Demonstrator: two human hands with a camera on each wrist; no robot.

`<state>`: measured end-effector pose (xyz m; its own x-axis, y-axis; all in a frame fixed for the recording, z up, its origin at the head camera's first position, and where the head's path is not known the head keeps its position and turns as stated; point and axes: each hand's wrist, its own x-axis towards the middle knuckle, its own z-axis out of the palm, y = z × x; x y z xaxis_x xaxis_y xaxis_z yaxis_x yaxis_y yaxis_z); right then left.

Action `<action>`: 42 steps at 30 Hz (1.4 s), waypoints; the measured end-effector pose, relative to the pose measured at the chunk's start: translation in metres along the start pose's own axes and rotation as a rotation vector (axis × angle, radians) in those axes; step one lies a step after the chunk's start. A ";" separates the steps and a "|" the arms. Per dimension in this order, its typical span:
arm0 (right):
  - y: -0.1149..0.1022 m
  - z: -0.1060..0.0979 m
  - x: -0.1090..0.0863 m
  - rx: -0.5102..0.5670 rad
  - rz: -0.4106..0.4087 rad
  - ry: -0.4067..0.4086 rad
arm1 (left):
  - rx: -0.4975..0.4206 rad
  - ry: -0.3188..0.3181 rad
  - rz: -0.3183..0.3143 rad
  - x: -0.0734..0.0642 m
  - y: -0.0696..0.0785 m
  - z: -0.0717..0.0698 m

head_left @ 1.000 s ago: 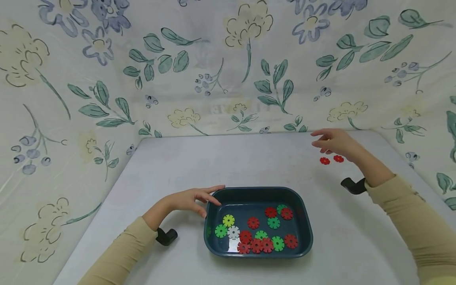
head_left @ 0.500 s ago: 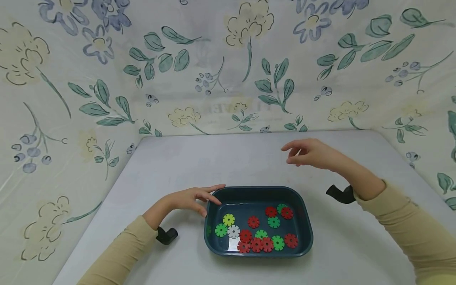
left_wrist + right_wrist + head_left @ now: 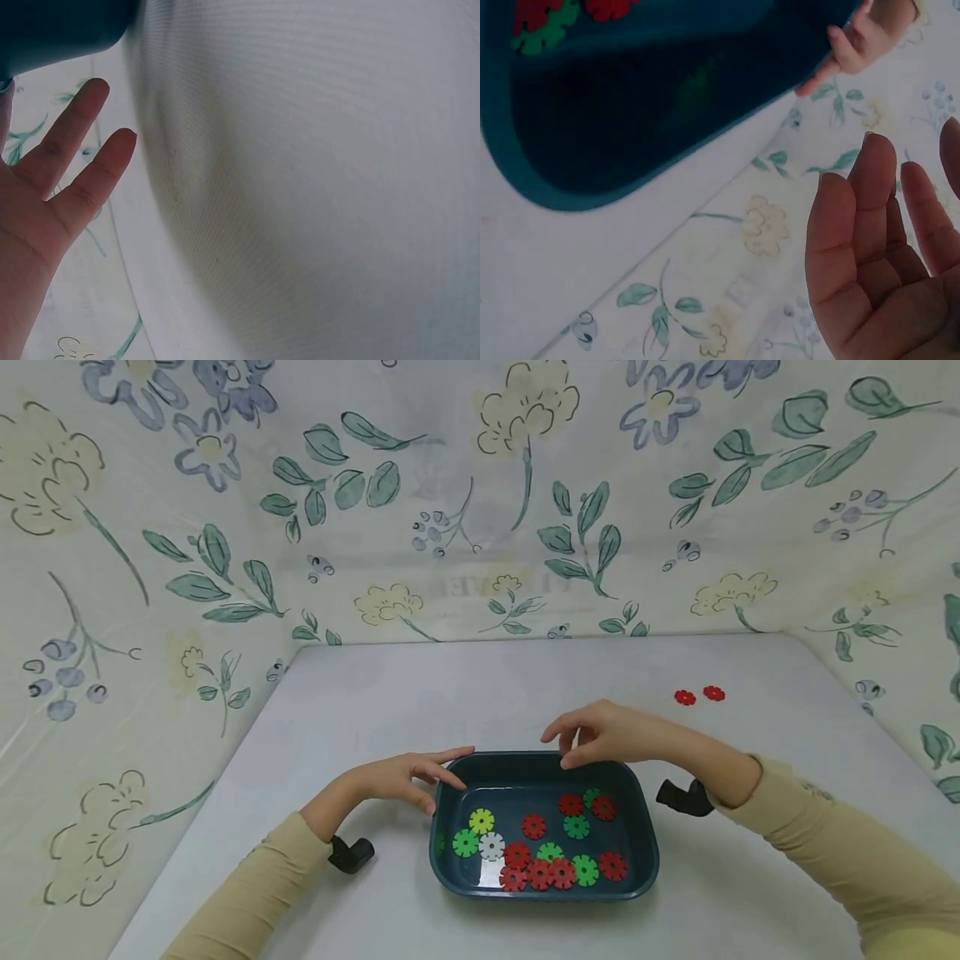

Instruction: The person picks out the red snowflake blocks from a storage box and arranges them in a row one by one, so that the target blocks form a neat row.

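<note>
A dark teal tray (image 3: 647, 827) holds several notched plastic discs, among them a red disc (image 3: 533, 827), a green disc (image 3: 576, 827), a yellow disc (image 3: 482, 821) and a white disc (image 3: 491, 847). My left hand (image 3: 396, 779) rests at the tray's upper left corner, fingers extended over the rim. In the left wrist view, two fingers (image 3: 88, 180) spread loosely below the tray's side. Over the far rim hovers my right hand (image 3: 609, 732), its fingers loosely bent. The right wrist view shows nothing between those fingers (image 3: 831, 225).
Two red discs (image 3: 685, 697) lie on the white table (image 3: 420, 693) at the back right, beyond the right forearm. A floral cloth (image 3: 450, 568) hangs behind and at both sides. Black wrist camera mounts (image 3: 351, 857) stick out below the wrists.
My right hand has moved left and nearer, from above the two red discs to the tray's far rim. The left hand and the discs in the tray stay put.
</note>
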<state>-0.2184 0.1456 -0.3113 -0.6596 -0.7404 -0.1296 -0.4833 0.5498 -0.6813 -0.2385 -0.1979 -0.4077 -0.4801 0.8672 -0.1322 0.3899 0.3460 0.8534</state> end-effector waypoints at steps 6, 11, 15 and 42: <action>0.001 0.018 0.011 0.028 -0.051 -0.122 | -0.002 -0.003 0.004 0.000 0.000 0.000; -0.002 0.027 0.019 0.003 -0.077 -0.181 | -0.001 -0.010 0.007 0.000 0.001 0.000; -0.005 0.035 0.027 -0.066 -0.081 -0.221 | 0.000 -0.011 0.008 0.001 0.001 0.000; 0.011 0.085 0.070 -0.336 -0.214 -0.544 | -0.001 -0.014 0.014 -0.001 0.002 0.000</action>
<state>-0.2213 0.0666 -0.3884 -0.1884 -0.8872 -0.4211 -0.7821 0.3948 -0.4821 -0.2373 -0.1977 -0.4058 -0.4637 0.8769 -0.1269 0.3958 0.3331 0.8558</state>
